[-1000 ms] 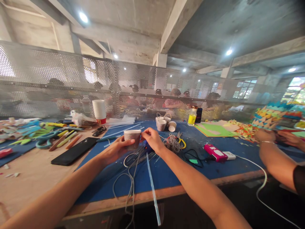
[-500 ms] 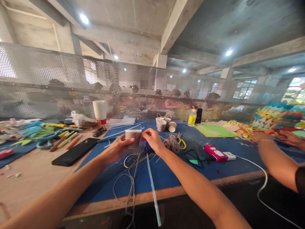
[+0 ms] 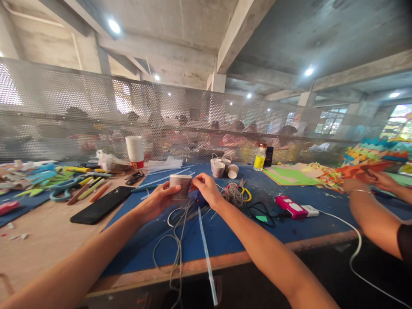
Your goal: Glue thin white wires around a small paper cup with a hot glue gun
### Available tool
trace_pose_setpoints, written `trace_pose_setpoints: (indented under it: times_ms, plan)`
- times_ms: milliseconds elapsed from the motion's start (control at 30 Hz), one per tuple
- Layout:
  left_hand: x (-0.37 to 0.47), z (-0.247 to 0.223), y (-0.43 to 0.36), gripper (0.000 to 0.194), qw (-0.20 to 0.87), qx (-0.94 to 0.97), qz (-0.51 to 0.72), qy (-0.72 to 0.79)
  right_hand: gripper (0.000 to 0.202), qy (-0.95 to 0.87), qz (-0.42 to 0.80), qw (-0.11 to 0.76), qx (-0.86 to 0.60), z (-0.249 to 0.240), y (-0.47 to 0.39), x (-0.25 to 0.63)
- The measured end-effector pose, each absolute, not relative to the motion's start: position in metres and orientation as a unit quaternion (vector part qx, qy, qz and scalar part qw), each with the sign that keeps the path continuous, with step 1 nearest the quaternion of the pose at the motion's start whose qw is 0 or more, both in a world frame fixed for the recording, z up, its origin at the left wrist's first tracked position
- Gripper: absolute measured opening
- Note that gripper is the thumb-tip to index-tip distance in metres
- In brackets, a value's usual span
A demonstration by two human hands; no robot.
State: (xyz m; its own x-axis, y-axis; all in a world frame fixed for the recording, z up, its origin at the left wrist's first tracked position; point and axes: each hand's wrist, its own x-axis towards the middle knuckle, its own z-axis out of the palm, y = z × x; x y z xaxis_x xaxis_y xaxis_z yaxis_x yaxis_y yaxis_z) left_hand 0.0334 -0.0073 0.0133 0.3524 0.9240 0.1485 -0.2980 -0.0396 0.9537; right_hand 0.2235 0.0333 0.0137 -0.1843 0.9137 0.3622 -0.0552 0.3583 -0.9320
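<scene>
Cup (image 3: 180, 187) up off the mat (image 3: 251, 240), right there in the fingers, mouth upward! The left hand (image 3: 161, 197) has it firmly, thumb across the near side, the other fingers mostly hidden behind. And the right hand (image 3: 207, 189) is in close, its fingertips drawn together at the cup's right edge; from where I stand I can't tell whether they pinch the wall or something thin beside it.

Just below those right fingers, a blue tool (image 3: 200, 198), partly covered, with a clear stick (image 3: 207, 257) running toward us and out past the table edge. Under the left fingers, grey cord (image 3: 178, 249) spills in loops and hangs over the same edge. Just right of the right fingers, a tangle of twine (image 3: 234, 194), and touching it, yellow-handled scissors (image 3: 247, 194). Beyond the right fingers, more small cups (image 3: 219, 168) bunched up, plus one (image 3: 232, 171) tipped on its side.

Out left of the left fingers, a black phone (image 3: 102, 205) lies flat; farther beyond them stands a tall white stack (image 3: 134, 150). Well off to the right of both hands, a pink box (image 3: 291, 207), and past that a co-worker's hand (image 3: 383, 181) busy at orange paper (image 3: 360, 170).
</scene>
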Motion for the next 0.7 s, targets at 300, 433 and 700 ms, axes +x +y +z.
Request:
trace_pose_setpoints:
  times_ms: [300,433,700]
  plan:
    - [0.0316,0.0136,-0.0068,0.045,0.624,0.537,0.483,0.299,0.011,-0.628,0.455,0.536,-0.333,0.0136,0.0329,0.2245]
    - [0.031,0.0127,-0.006,0.045,0.63,0.536,0.479,0.295,0.011,-0.626,0.462,0.537,-0.327,0.0143,0.0324,0.2246]
    - [0.0287,0.009,-0.0026,0.047,0.641,0.536,0.47,0.285,0.012,-0.597,0.504,0.536,-0.318,0.0187,0.0293,0.2235]
